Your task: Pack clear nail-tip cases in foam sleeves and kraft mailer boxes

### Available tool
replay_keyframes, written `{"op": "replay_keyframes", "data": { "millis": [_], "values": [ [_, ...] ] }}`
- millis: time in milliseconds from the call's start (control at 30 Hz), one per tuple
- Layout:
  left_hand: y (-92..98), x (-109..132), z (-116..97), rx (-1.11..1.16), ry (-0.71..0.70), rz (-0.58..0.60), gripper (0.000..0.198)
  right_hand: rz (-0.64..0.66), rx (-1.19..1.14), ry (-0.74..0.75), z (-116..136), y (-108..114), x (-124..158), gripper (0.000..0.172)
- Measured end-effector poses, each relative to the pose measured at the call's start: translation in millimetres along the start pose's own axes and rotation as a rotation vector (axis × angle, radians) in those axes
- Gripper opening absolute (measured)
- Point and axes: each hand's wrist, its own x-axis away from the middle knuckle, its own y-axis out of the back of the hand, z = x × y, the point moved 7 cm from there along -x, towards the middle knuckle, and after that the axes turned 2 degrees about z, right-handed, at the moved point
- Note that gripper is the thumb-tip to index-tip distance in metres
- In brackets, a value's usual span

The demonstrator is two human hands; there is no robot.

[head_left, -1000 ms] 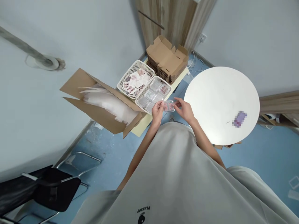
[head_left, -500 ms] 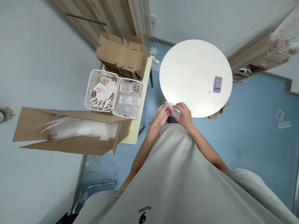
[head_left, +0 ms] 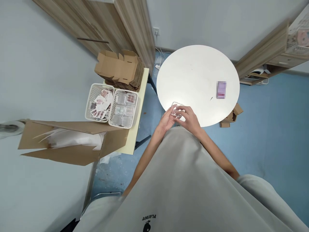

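Close to my body, at the near edge of the round white table, I hold a small clear plastic box with something reddish in it. My left hand is closed around the box's left side and underside. The fingers of my right hand bend over its top and right side, pressed onto it. They partly hide the box, so I cannot make out its contents or its lid.
A purple pack lies on the round table's right side. On the left, a yellow side table bears a basket of printed cards, a basket of clear boxes, stacked folded cartons and an open carton.
The box in my hands has tipped so that more of its clear top shows. My right fingers have shifted over it. The camera view has tilted and moved slightly.
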Motion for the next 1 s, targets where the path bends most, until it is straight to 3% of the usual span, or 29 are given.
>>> {"op": "replay_keyframes", "data": {
  "millis": [100, 233, 467, 667, 867, 1000],
  "values": [
    [-8.2, -8.2, 8.7, -0.013, -0.065, -0.041, 0.012, 0.000, 0.034, -0.003, -28.1, 13.1, 2.8, 0.026],
    [-11.6, -9.8, 21.1, -0.005, -0.102, -0.053, 0.020, 0.104, 0.026, -0.047, -57.7, 16.4, 3.8, 0.033],
    [-16.8, 2.7, 24.5, -0.147, -0.166, -0.037, 0.046, 0.222, -0.004, -0.089, -80.2, 17.2, -2.2, 0.063],
    [-12.7, 5.1, 19.5, -0.245, -0.182, -0.091, 0.053, 0.267, -0.150, -0.072, -80.2, 16.8, -18.7, 0.049],
    [-5.8, 5.6, 18.5, -0.266, -0.200, -0.124, 0.067, 0.392, -0.534, -0.156, -76.8, 27.2, -26.9, 0.040],
    [0.1, 4.0, 26.6, -0.272, -0.208, -0.119, 0.073, 0.472, -0.525, -0.218, -77.9, 33.1, -23.3, 0.045]
  ]
}}
